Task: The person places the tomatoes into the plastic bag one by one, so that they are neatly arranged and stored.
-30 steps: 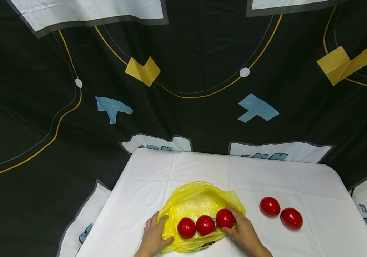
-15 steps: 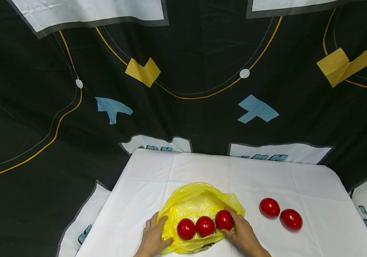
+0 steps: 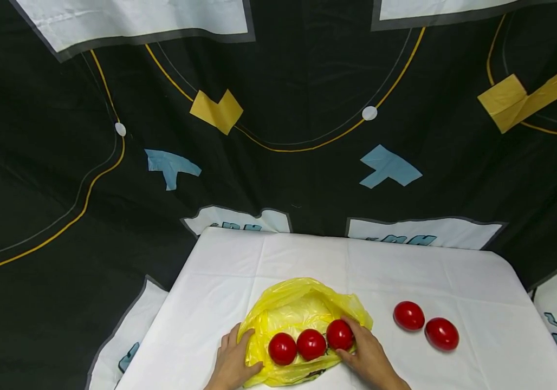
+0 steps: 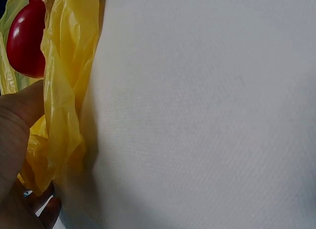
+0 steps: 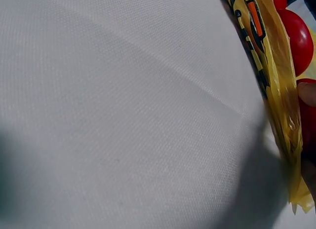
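A yellow plastic bag (image 3: 290, 292) lies spread with its mouth wide, and three red tomatoes (image 3: 282, 348) sit in a row in it. The left hand (image 3: 232, 360) grips the bag's left edge; in the left wrist view its thumb is inside the yellow film (image 4: 64, 91) and fingertips show outside. The right hand (image 3: 371, 355) holds the rightmost tomato (image 3: 340, 334) between thumb and fingers at the bag's right side. In the right wrist view a fingertip rests on that tomato beside the bag's edge (image 5: 284, 86); the rest of the hand is mostly cut off.
Two more red tomatoes (image 3: 409, 316) lie side by side on the white tablecloth (image 3: 395, 271), to the right of the right hand. Behind the table hangs a dark cloth (image 3: 283, 184) with yellow, blue and white patterns.
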